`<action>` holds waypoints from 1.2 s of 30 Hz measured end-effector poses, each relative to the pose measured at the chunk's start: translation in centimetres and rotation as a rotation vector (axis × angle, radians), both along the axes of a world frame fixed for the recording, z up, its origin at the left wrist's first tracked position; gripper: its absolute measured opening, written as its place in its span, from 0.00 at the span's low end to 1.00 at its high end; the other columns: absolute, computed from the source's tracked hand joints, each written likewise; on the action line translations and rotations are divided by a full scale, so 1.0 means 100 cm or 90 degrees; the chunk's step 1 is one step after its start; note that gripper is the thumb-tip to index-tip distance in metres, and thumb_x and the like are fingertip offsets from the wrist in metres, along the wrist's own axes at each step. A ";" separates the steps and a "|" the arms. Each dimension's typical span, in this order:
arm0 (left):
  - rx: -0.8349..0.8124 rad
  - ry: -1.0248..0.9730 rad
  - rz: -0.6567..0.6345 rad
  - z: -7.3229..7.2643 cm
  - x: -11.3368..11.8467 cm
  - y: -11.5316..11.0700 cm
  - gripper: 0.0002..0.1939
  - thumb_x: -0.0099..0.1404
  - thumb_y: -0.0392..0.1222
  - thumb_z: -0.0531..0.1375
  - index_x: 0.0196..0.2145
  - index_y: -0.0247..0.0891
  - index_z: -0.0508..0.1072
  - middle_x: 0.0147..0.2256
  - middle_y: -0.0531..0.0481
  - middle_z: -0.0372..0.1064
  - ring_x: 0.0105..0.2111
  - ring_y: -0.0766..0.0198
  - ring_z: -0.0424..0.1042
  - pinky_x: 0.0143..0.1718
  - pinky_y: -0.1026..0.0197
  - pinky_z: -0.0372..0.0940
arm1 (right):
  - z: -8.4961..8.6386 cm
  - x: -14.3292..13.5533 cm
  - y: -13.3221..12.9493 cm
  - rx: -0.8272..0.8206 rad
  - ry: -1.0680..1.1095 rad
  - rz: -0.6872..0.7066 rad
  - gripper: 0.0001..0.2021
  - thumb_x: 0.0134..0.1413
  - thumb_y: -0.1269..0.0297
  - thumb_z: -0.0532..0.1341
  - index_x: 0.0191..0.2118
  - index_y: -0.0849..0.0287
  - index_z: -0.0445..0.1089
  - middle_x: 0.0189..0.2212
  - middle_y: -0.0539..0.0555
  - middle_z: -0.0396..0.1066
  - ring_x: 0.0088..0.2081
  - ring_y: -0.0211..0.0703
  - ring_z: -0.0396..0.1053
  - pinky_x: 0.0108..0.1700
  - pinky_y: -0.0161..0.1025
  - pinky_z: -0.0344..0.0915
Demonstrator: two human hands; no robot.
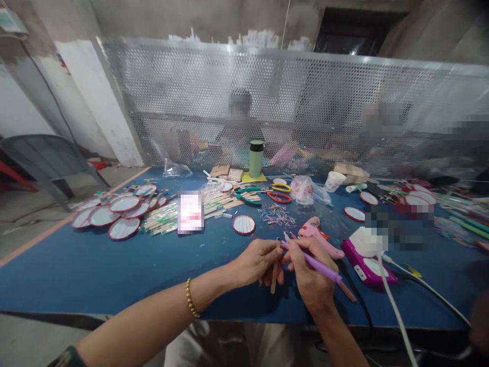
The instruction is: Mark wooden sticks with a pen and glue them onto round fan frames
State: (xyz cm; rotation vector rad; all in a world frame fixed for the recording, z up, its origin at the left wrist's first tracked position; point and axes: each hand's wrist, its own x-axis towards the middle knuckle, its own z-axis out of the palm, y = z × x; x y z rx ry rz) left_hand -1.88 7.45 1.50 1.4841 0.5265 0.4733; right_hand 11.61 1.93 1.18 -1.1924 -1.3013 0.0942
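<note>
My left hand (260, 262) is closed around a flat wooden craft stick (274, 272), which stands nearly upright between the fingers. A purple pen-like tool (319, 266) with a brownish rear end is gripped in my right hand (311, 272). Its front end meets the upper part of the stick, where both hands come close together; the exact contact is too small to make out. Just beyond my right hand lies a pink glue gun (317, 235). Farther back are a white disc with a red rim (243, 225) and a scatter of small coloured clips (278, 216).
Red-rimmed discs (124, 204) pile up at left beside bundled sticks (160, 219) and a blurred bright screen (190, 214). Pliers (278, 196), a green tumbler (255, 159) and a paper cup (335, 181) stand behind. A magenta power strip (367, 270) with cables lies right.
</note>
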 end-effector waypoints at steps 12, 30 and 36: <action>-0.002 -0.001 0.004 -0.001 0.001 0.000 0.34 0.57 0.76 0.53 0.31 0.37 0.63 0.21 0.53 0.68 0.14 0.72 0.63 0.14 0.69 0.57 | 0.003 -0.002 -0.001 -0.015 0.012 0.006 0.11 0.58 0.62 0.61 0.25 0.57 0.69 0.17 0.46 0.70 0.17 0.36 0.66 0.23 0.34 0.65; -0.007 0.017 0.009 0.006 0.000 -0.001 0.34 0.56 0.77 0.53 0.31 0.38 0.62 0.21 0.52 0.69 0.13 0.71 0.61 0.13 0.69 0.55 | 0.004 -0.001 0.000 -0.018 0.015 0.007 0.12 0.57 0.61 0.61 0.24 0.57 0.69 0.16 0.46 0.69 0.17 0.36 0.65 0.21 0.34 0.64; -0.016 -0.002 0.001 0.004 0.000 0.000 0.32 0.58 0.74 0.53 0.31 0.38 0.63 0.21 0.52 0.69 0.14 0.71 0.62 0.13 0.69 0.56 | 0.007 -0.004 -0.001 -0.005 0.052 0.015 0.13 0.57 0.60 0.62 0.23 0.57 0.68 0.15 0.46 0.68 0.15 0.35 0.64 0.18 0.33 0.63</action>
